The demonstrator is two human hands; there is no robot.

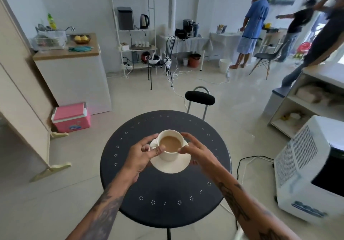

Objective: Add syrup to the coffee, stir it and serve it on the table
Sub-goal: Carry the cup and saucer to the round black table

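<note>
White ceramic sits at the centre of your view: a cup [170, 145] standing upright on its saucer [172, 164], and the saucer rests on the round black metal table [165, 189], a little beyond the table's middle. The cup holds milky light-brown coffee [170, 143], filled to just below the rim, with the surface looking flat.

Your left hand [143, 154] is at the cup's left side, where the small handle points. Its thumb lies against the cup's wall near the handle and the fingers curl loosely around that side; the fingers are parted, and you cannot tell whether they truly grip the handle or only touch it. Your right hand [195, 151] is at the cup's right side, fingers spread apart, the thumb tip touching the rim area and the other fingers arched above the saucer's edge without closing on anything.

Behind the table stands a chair [200, 98] with a black padded backrest. On the floor to your left is a pink cooler box [71, 117], its lid shut, so its contents are hidden. On the wooden counter [65, 50] farther back, a bowl [81, 39] holds yellow fruit. To your right a white air cooler [307, 167] stands on the tiles.
</note>
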